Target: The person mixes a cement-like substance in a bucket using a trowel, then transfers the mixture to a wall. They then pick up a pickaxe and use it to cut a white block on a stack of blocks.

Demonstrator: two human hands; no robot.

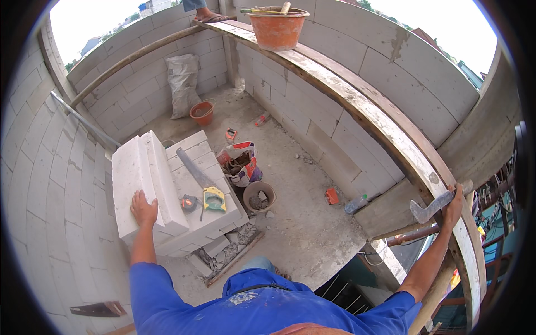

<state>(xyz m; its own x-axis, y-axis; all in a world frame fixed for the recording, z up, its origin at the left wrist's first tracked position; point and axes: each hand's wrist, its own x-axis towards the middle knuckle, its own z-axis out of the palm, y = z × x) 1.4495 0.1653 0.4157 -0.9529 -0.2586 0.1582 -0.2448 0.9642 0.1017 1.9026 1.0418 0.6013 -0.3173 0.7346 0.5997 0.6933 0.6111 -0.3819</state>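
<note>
My left hand (144, 209) lies with fingers spread on the face of a white lightweight block (131, 178), which stands with another on a stack of blocks. On the stack's top beside it rest a handsaw (195, 173) with a yellow and green handle and a tape measure (189, 202). At the right, my right hand (453, 207) is closed around a grey billhook (430, 209) with a hooked tip, over the long plank (385, 123). The hand partly hides the tool's grip.
An orange mortar bucket (277, 30) stands on the plank, near another person's foot (212, 17). On the floor are an open sack (240, 162), a brown bucket (259, 196), a small orange bucket (202, 113) and a white sack (182, 84). A floor edge drops off at lower right.
</note>
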